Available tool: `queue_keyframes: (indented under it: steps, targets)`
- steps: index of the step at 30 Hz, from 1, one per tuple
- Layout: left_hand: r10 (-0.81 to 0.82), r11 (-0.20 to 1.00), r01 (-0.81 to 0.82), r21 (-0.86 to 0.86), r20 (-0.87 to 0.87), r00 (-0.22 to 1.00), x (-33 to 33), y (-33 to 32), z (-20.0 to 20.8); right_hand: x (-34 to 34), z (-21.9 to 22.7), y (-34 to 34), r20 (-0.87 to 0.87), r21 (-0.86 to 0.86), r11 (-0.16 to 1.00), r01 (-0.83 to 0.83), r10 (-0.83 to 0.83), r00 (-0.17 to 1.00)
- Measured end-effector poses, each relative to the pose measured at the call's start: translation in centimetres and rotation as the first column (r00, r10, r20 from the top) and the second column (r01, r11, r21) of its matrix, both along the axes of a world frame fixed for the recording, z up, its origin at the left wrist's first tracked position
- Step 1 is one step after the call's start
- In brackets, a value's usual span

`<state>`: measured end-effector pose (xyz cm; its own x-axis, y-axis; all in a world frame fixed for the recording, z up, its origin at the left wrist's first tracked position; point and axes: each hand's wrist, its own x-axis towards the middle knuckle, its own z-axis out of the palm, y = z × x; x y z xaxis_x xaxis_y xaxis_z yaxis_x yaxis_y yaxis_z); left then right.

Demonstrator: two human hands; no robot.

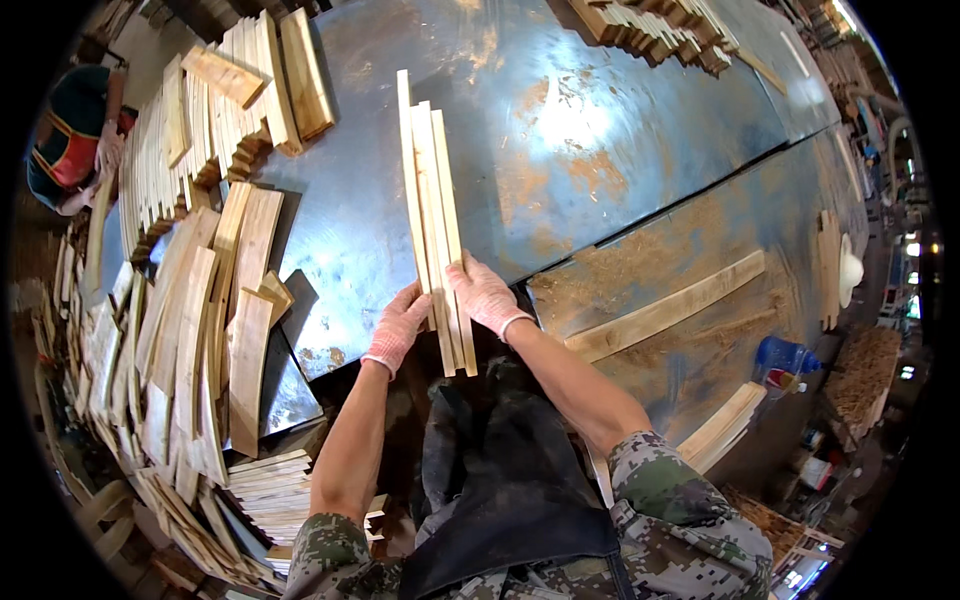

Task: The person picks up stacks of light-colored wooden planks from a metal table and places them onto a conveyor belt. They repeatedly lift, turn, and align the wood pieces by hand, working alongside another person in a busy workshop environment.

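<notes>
Between my two gloved hands is a small bundle of narrow wooden slats (432, 200), standing on edge side by side. One slat on the left juts out farther than the others at the far end. My left hand (398, 325) presses the bundle's left side, fingers closed against the wood. From the right, my right hand (482, 294) grips the opposite side, its thumb near the top edges. The near ends overhang the edge of the blue metal table (350, 220) toward my body. Both hands wear pale pink knit gloves.
Loose boards (185, 330) are heaped at the left, with a stacked row of slats (215, 110) beyond. A co-worker (75, 140) stands at far left. Across the table lies another stack (660, 30). On the right are a single board (668, 305) and a blue bottle (785, 358).
</notes>
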<state>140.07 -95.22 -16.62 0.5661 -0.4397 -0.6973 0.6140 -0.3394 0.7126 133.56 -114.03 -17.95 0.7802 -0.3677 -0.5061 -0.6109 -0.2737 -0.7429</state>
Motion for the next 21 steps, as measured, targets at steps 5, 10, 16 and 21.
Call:
queue_keyframes:
  steps: [5, 10, 16, 21]
  targets:
    - [0.062, 0.996, -0.062, -0.072, -0.003, 0.998, 0.2, 0.6, -1.9, -0.6, 0.2, -0.3, 0.140, 0.320, 0.945, 0.070, -0.120, 0.983]
    - [-0.267, 0.937, 0.121, 0.327, 0.449, 0.853, 0.8, 3.1, -1.6, -0.7, 0.9, 0.3, -0.022, 0.158, 0.980, 0.122, -0.120, 0.993]
    - [-0.561, 0.765, 0.325, 0.557, 0.327, 0.760, -1.4, 6.0, 1.1, 2.9, 2.6, 3.5, -0.158, -0.159, 0.962, 0.222, -0.247, 0.956]
    - [-0.148, 0.961, 0.050, 0.271, 0.356, 0.923, -4.7, 5.3, -4.0, 3.9, 2.6, 3.7, -0.005, -0.021, 0.976, 0.215, -0.215, 0.977]
